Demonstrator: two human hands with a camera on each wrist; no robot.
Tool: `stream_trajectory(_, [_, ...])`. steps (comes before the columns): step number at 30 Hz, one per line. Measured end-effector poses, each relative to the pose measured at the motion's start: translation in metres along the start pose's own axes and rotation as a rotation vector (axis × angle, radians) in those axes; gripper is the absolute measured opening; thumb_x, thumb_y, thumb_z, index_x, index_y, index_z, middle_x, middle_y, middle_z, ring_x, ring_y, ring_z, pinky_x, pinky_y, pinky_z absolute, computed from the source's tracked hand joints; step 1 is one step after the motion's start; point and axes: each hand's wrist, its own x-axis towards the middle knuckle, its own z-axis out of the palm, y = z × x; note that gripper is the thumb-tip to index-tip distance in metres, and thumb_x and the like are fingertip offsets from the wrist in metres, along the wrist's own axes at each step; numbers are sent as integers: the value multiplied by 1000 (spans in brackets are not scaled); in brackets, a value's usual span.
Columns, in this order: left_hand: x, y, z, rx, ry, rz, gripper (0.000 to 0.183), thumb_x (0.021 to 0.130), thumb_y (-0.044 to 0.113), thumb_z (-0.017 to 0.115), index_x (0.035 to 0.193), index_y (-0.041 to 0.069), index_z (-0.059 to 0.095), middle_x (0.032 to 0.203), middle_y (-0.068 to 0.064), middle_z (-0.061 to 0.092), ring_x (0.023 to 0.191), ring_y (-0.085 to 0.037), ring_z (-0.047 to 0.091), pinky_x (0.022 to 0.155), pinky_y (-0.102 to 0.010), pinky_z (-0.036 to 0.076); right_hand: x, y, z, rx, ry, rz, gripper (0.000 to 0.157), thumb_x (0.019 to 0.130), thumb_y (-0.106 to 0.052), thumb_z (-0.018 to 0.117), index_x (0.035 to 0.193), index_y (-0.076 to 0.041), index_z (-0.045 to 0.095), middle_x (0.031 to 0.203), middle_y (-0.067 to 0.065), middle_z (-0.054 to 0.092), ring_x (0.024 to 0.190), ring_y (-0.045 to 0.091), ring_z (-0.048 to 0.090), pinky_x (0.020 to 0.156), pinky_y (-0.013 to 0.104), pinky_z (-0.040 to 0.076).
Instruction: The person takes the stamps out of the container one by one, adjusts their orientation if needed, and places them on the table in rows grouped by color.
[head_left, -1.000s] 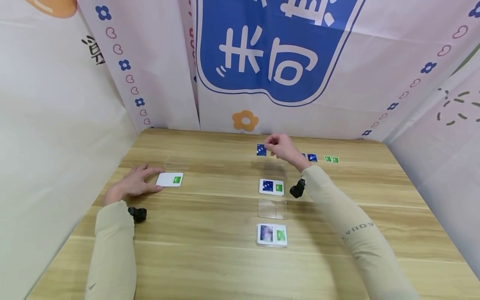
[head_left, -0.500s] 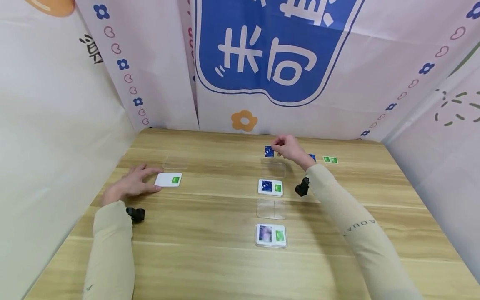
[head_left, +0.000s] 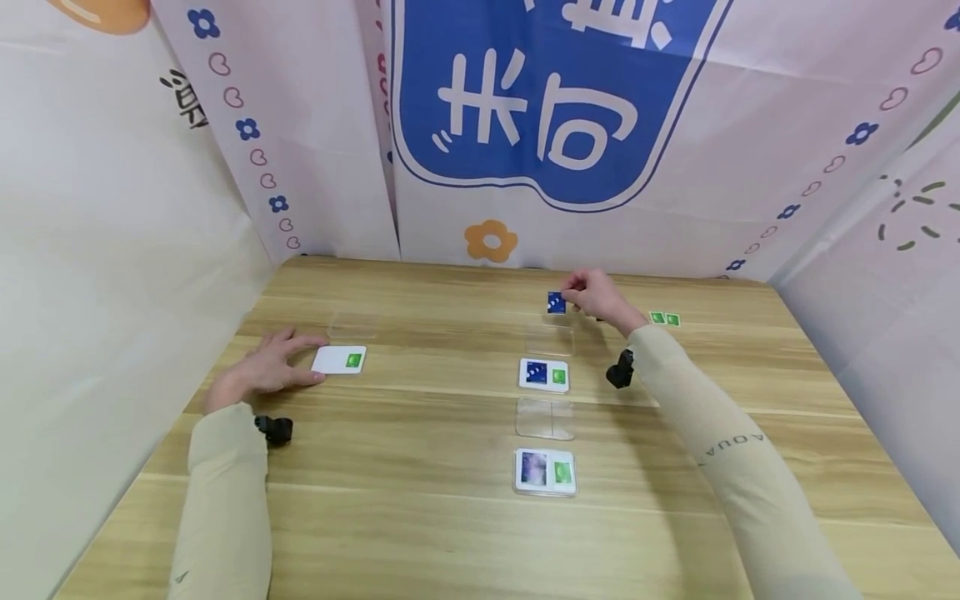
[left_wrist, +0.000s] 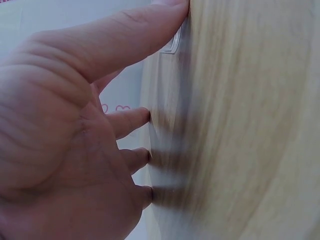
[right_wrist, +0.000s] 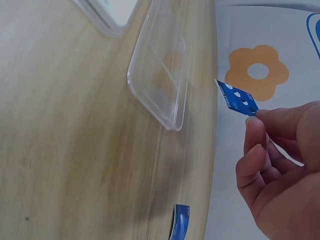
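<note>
My right hand pinches a small blue square card with white moon shapes between thumb and forefinger, raised above the far part of the table. In the right wrist view, its other fingers are curled in below. My left hand holds a shallow clear case with a white insert at its left end, thumb on the near edge and forefinger on the far edge. On that insert's right side is a small green card. The left wrist view shows the thumb at the case and other fingertips down on the table.
Clear lids lie behind the left case, below my right hand and further forward. Two filled cases hold picture cards. Green cards lie at back right; another blue card is below the right hand. A printed curtain stands behind.
My right hand has moved to the right along the back of the table, carrying the pinched blue card. The left hand stays at its case.
</note>
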Motion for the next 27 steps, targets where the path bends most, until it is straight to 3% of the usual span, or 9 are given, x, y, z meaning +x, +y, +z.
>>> stream_trajectory(11, [0,2,-1,19,1,2,76,86,51,69,148,16,41,156,-40,4,136,-70,0,98,-85,10,4,15,-6,-118,-29,-13,13,99,-11,54,102,-2,63,95,14,62,79,23,59,61,24,46])
stream_trajectory(18, [1,2,0,19,1,2,76,87,51,69,148,16,40,156,-39,2,137,-70,-2,99,-85,8,2,17,-11,-152,-45,-8,16,99,-11,53,104,1,63,97,18,63,82,28,61,64,27,47])
stream_trajectory(27, [1,-1,1,2,-7,-3,77,86,52,69,147,17,41,157,-39,-1,137,-69,-6,101,-83,4,5,28,-14,-221,-28,3,15,98,-11,54,101,-1,63,92,12,62,80,22,55,68,30,45])
